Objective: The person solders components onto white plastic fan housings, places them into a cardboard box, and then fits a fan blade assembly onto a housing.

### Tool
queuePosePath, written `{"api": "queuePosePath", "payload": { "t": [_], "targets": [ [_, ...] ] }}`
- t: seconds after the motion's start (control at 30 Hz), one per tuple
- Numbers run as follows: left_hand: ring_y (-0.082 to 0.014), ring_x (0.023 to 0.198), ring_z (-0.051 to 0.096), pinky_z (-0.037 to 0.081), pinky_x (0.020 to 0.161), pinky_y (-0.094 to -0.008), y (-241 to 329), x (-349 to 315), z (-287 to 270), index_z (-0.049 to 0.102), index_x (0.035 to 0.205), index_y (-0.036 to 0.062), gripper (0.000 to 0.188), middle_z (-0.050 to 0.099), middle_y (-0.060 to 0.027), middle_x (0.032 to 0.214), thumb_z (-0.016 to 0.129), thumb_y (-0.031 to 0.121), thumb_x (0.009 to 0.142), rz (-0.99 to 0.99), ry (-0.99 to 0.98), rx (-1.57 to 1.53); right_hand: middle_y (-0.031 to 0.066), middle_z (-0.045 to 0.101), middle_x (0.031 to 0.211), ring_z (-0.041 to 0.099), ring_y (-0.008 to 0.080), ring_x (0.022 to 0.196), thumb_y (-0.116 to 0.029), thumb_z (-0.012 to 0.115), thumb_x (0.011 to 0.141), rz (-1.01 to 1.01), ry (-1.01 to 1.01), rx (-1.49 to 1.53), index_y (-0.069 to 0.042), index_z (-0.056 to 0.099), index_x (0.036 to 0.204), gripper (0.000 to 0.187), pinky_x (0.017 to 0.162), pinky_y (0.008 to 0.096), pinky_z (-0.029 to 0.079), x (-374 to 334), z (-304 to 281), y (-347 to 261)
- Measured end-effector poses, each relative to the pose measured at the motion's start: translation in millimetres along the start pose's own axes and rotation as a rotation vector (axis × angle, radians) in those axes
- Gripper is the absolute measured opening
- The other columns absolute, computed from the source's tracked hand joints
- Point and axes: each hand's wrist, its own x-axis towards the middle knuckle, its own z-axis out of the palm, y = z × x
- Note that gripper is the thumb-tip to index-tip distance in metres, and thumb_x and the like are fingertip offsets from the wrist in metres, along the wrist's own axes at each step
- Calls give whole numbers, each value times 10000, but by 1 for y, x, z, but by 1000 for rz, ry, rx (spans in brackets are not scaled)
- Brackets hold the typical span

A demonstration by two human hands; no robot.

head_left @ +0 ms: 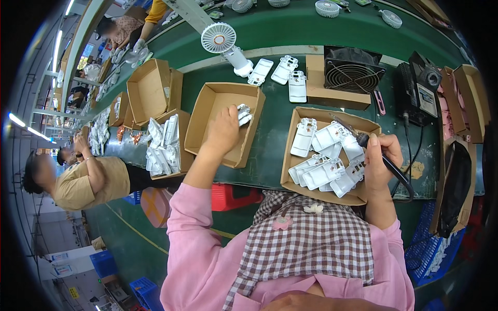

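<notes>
**Soldering iron [359,137] hovering above a boxful of white plastic casings [328,135]**

The right hand [382,158] is clasping the iron by its handle, and the slim metal tip is pointing up and left over the right-hand cardboard box [369,124]. The casings are lying there in a loose, overlapping heap. The left hand [223,130] is dipping into the other cardboard box [198,127], its fingers being right at some small white pieces [243,115]; whether they are pinching one, I cannot tell.

In my judgement, working well here is depending mostly on tip control. The tip is probably hot, so it should be staying lifted off the plastic, which could be marking or melting. The left fingers should be taking one piece by its edges and staying well away from the iron. The black cord [402,179] is curving down beside the right wrist, so leaving it slack should be preventing a tug on the handle. The black cooling fan [351,76] is standing just beyond the casings; working near it could be helping with any fumes.
</notes>
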Motion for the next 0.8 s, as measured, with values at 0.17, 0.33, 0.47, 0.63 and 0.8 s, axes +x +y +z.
{"api": "queuePosePath", "payload": {
  "t": [0.17, 0.33, 0.47, 0.63, 0.8],
  "targets": [
    [-414, 926, 533, 454, 795, -498, 1, -3, 10, 413, 1161, 38, 353, 526, -219, 997, 534, 48, 830, -64, 98, -312, -19, 528, 708, 432, 22, 599, -78, 653, 860, -15, 2, -10, -26, 538, 788, 146, 546, 180, 351, 0, -1, 1],
    [-276, 913, 626, 513, 783, -348, 18, -7, -29, 491, 1167, 16, 301, 614, -142, 1010, 588, 114, 899, -336, 163, -1418, -16, 543, 726, 446, 21, 616, -47, 653, 852, 2, 32, 18, -31, 545, 805, 118, 567, 180, 371, -2, -1, 1],
    [-251, 811, 651, 588, 626, -381, 65, -16, -68, 480, 1187, -3, 322, 604, -117, 968, 577, 109, 901, -201, -11, -2273, -14, 537, 711, 441, 20, 591, -38, 636, 859, -34, 58, 78, -30, 534, 807, 115, 541, 180, 365, -1, -3, 1],
    [-181, 795, 643, 527, 559, -297, 139, 2, -66, 471, 1173, 32, 352, 603, -90, 960, 636, 90, 868, -145, -162, -2277, 27, 527, 687, 453, 44, 525, -46, 596, 887, -66, 61, 212, -25, 482, 878, 116, 496, 186, 372, -1, 0, -6],
    [-88, 840, 606, 511, 718, -249, 173, 13, -43, 563, 1097, 15, 292, 644, -59, 1004, 685, 88, 842, -167, -198, -1964, 38, 536, 721, 462, 59, 575, -50, 605, 885, -86, 19, 196, -32, 476, 912, 133, 537, 211, 395, -7, -3, -5]
  ]
}}
